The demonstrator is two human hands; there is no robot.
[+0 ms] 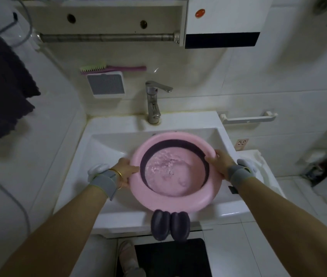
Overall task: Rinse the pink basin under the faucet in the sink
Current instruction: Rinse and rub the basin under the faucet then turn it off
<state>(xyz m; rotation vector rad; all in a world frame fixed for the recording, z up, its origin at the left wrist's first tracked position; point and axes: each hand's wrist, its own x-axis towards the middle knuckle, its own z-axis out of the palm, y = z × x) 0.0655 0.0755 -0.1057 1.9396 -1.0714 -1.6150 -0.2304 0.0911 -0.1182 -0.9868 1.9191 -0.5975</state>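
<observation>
Pink basin (pixel 178 200) front and centre, held over the sink (pixel 106 142), its near rim hanging out past the front ledge toward the person. Two dark purple pads (pixel 169 224) dangle from that near rim. The left hand (pixel 127 170) clamps the left rim and the right hand (pixel 218 163) clamps the right rim, thumb on top. The basin sits squarely between them, neither hand nearer than the other. It's round, so there's no long axis to speak of; the line that matters runs from those purple pads straight across to the far rim. Inside, a dark band rings the wall and rippled water covers the floor.

Now the key relation: the faucet (pixel 153 102) stands just beyond the far rim, a touch left of the basin's centre. My read is that the basin needs to go away from the person and slightly left to sit under it. Whether water is running, I cannot tell.

Further back, a grey-and-white box (pixel 106 84) with a pink brush (pixel 112 68) on top. A panda-like sticker (pixel 241 142) sits on the right wall and a red round sticker (pixel 200 13) on the cabinet. No writing is legible anywhere.
</observation>
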